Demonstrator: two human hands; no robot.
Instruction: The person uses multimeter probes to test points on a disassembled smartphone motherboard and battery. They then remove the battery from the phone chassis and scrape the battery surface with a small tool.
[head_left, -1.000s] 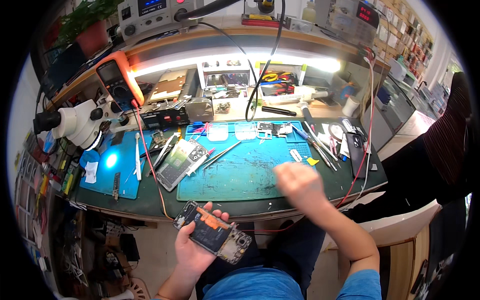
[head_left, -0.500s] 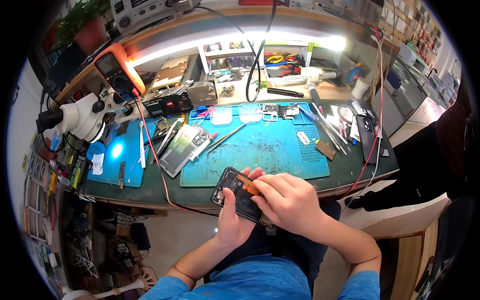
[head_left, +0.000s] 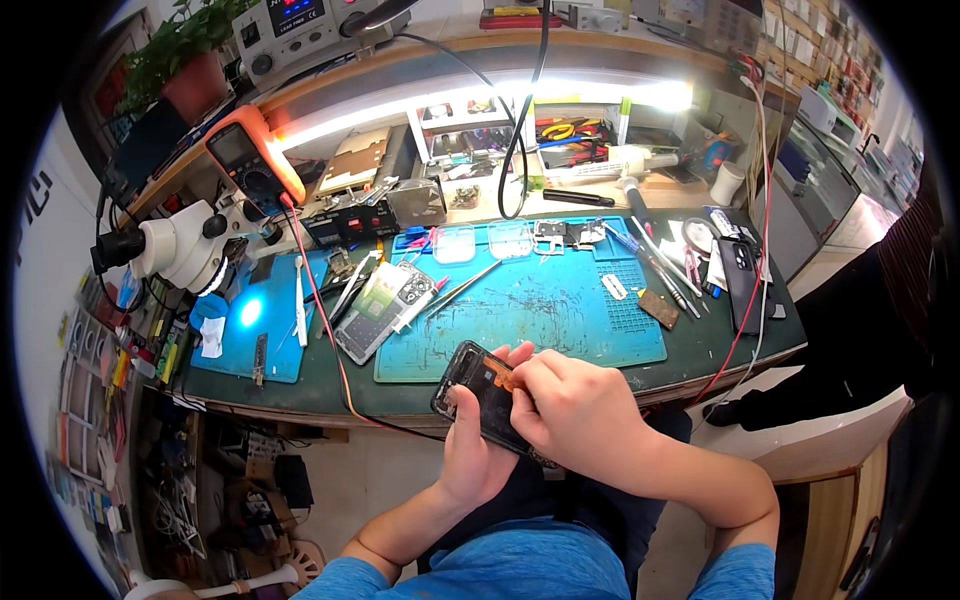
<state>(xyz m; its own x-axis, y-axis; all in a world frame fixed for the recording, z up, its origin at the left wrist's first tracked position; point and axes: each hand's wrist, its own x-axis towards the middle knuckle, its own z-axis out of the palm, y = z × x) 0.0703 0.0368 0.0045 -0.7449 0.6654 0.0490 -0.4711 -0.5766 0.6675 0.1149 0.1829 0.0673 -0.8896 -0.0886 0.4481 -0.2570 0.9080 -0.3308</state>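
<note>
My left hand [head_left: 470, 450] is closed around a dark disassembled phone [head_left: 490, 395], held tilted below the front edge of the blue mat [head_left: 500, 310], thumb along its near side. My right hand [head_left: 580, 405] is over the phone, fingers bent and pinched at the orange flex cable [head_left: 500, 372] inside it; what the fingertips grip is hidden. On the mat lie tweezers [head_left: 463, 288], a phone back with a camera block [head_left: 385, 310] and two clear plastic cases [head_left: 455, 243].
A microscope [head_left: 175, 245] and orange multimeter [head_left: 275, 150] stand left. A black phone [head_left: 742, 285], pens and cables lie right. Lit shelves [head_left: 570, 145] hold tools. Another person's dark-clothed leg [head_left: 830, 370] is at right; a drawer unit [head_left: 210, 480] is below left.
A second ago my right hand was apart from the phone at the bench edge; it moved down and left onto it. The phone rose slightly and turned. My fingers shifted little since half a second ago.
</note>
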